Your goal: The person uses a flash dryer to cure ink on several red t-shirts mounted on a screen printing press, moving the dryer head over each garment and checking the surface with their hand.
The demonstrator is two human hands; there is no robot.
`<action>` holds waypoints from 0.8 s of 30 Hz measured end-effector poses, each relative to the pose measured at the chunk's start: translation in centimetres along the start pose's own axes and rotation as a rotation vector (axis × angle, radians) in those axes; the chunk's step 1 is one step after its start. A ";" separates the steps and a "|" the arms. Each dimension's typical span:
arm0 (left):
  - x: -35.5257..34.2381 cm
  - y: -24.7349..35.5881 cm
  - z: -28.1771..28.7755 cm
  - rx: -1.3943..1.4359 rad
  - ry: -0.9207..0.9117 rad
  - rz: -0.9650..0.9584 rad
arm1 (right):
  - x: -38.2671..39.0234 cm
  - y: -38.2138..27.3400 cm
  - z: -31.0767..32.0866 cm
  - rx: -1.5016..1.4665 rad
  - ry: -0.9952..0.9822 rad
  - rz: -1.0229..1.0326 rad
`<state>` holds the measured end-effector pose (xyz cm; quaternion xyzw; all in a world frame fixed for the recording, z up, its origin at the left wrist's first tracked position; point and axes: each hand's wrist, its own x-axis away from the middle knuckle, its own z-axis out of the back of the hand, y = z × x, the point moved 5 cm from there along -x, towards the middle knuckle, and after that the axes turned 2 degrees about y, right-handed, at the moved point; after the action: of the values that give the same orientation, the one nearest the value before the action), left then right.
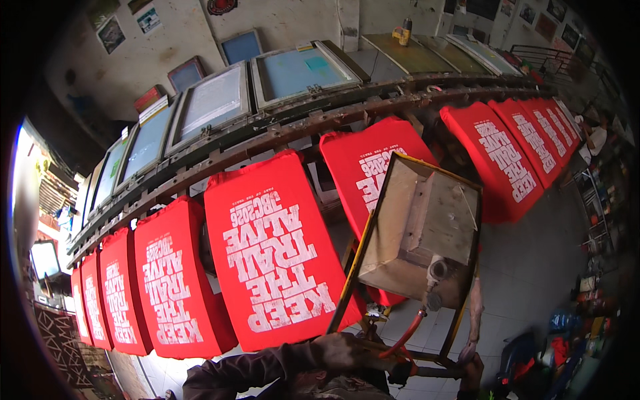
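Observation:
A boxy metal heater hood [393, 250] in a yellow-edged frame, probably a gas dryer, hangs tilted in front of me. A round fitting and an orange hose [407, 337] run from its near end. My left hand [337, 351] is closed at the frame's near left corner. At the near right corner my right hand [472, 370] is closed round the frame, beside a pale wrapped hose [475, 313]. The hood covers part of a red printed shirt [373, 153] on its board. Just left of it lies another red shirt [267, 247] with white lettering.
More red printed shirts [170, 280] lie in a row to the left, and others [493, 160] to the right. Behind them runs a dark metal rail [287, 130] with framed printing screens [293, 73]. A yellow tool [403, 32] stands on the far boards. Clutter [567, 323] lines the right side.

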<state>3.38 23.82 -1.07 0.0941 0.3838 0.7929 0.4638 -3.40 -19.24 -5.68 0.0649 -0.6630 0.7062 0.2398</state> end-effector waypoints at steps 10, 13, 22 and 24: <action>-2.8 -4.4 10.7 0.152 0.225 -0.190 | 2.8 8.2 7.2 0.093 0.280 0.100; -5.4 -13.5 17.7 0.157 0.664 -0.139 | 4.4 10.8 10.1 0.150 0.372 0.131; -12.1 -40.1 12.9 -0.753 0.368 0.252 | 4.0 -0.6 -2.3 0.107 0.279 0.004; -11.9 -40.0 12.0 -0.852 0.353 0.233 | 4.0 -0.6 -2.3 0.103 0.263 -0.008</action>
<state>42.50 31.46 -18.20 -0.1981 0.0843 0.9304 0.2967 -6.11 -15.97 -3.75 -0.0135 -0.5885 0.7407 0.3238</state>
